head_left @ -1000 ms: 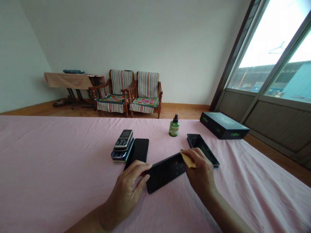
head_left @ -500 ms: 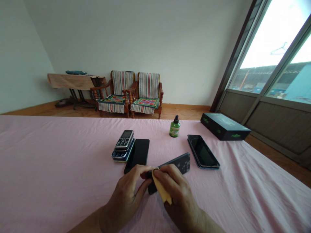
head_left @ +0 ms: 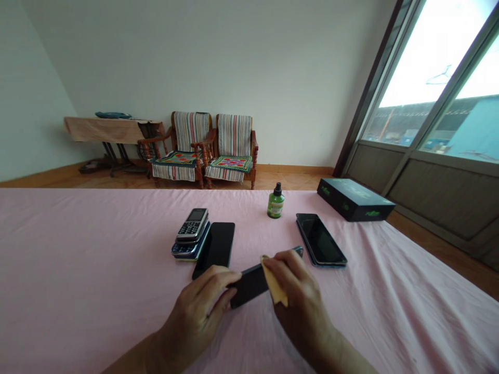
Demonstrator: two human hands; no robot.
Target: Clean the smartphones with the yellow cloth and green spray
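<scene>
A dark smartphone (head_left: 250, 284) is held tilted above the pink cloth, its long edge rising to the right. My left hand (head_left: 198, 306) pinches its left end between thumb and fingers. In my right hand (head_left: 298, 288) is a yellow cloth (head_left: 276, 285), which I press against the phone's upper edge, right of its middle. The right hand hides much of the phone's far end. Just beyond my left hand lies a black smartphone (head_left: 216, 246), flat on the cloth. Beside it a silver keypad phone (head_left: 192, 224) rests on top of a stack of other phones.
A green bottle with a black cap (head_left: 275, 202) stands further back. To the right lie stacked smartphones (head_left: 322, 241), with a black box (head_left: 354, 200) behind them. The pink tablecloth (head_left: 89, 259) covers the surface. Two wooden chairs (head_left: 234, 140) stand by the far wall.
My right hand has slid the yellow cloth rightward and up along the phone's edge, baring more of the dark face. My left hand keeps its hold. The whole view has shifted slightly.
</scene>
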